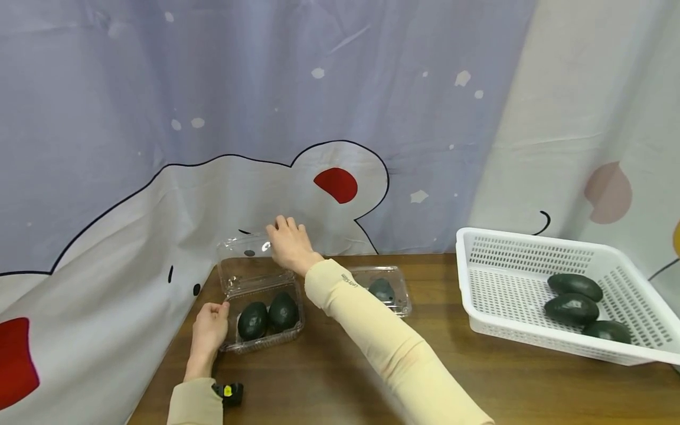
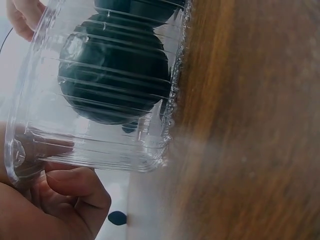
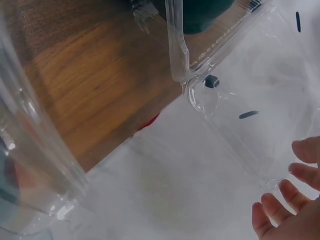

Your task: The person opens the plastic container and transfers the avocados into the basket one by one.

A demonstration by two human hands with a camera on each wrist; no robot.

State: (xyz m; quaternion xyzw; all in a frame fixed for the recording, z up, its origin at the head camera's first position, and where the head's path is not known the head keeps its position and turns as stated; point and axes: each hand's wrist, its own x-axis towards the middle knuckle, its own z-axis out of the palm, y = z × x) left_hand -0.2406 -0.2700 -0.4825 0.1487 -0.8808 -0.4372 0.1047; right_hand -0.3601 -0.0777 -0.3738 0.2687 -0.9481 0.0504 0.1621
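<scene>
Two avocados (image 1: 268, 317) lie in a clear clamshell box (image 1: 262, 345) at the table's left rear. Its front corner is pinched by the left hand (image 1: 209, 330); the raised lid (image 1: 245, 248) is touched by the right hand (image 1: 289, 245), fingers straight. The lid is best lowered evenly, base held steady.

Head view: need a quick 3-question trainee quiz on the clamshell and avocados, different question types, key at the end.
1. True or false: the lid of the clamshell box stands open.
2. How many avocados lie in the white basket? A) one B) three C) five
3. Fill in: the left hand pinches the box's front-left ____.

Key:
1. True; the right hand rests on the raised lid.
2. B.
3. Corner; two avocados sit inside. A second clamshell with one avocado lies behind the right forearm.
</scene>
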